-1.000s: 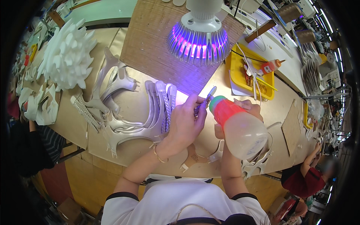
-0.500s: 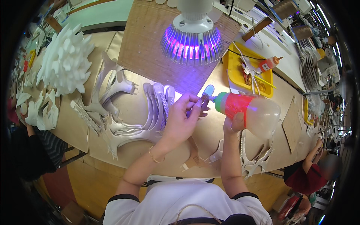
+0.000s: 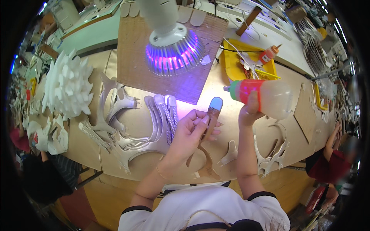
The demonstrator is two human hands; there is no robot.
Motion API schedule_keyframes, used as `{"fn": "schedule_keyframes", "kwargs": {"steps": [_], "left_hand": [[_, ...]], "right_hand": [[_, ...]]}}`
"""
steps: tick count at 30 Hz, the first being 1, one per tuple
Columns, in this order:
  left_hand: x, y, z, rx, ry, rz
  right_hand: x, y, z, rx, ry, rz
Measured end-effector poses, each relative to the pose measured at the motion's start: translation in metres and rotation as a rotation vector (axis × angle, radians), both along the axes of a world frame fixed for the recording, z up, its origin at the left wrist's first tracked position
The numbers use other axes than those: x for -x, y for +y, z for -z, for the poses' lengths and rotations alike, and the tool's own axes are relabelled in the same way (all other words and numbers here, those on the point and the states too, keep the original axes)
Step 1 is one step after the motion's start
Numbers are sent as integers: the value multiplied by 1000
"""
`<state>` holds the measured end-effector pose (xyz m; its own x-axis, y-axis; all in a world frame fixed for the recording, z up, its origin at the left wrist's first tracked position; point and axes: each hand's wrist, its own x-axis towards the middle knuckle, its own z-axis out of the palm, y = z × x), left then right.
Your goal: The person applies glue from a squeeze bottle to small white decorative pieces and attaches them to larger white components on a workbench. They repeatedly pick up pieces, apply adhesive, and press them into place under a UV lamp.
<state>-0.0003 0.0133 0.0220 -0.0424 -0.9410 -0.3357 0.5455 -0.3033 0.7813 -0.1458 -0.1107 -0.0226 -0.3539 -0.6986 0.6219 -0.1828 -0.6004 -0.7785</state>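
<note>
The person's left hand [image 3: 189, 129] pinches a thin, brown, blue-tipped strap [image 3: 214, 114], likely light and pliable, best held below its tip; apart and farther off, the right hand [image 3: 251, 107] clasps a translucent, red-banded plastic bottle [image 3: 276, 99], probably squeezable mid-body.

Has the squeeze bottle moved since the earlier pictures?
Yes. Judged against the yellow tray, the squeeze bottle in the right hand has shifted rightward and closer to it.
</note>
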Motion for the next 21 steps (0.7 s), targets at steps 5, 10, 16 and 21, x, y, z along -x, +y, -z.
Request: {"fn": "schedule_keyframes", "kwargs": {"steps": [5,10,16,21], "left_hand": [[7,-3,-27,2,126,90],[18,-14,-67,80,154,241],[68,-42,-113,224,78,310],[144,-83,-142,324,109,385]], "right_hand": [[60,2,-29,94,-355,20],[154,38,-62,77,-411,167],[254,111,-87,166,-555,354],[303,159,-85,284,-704,601]]}}
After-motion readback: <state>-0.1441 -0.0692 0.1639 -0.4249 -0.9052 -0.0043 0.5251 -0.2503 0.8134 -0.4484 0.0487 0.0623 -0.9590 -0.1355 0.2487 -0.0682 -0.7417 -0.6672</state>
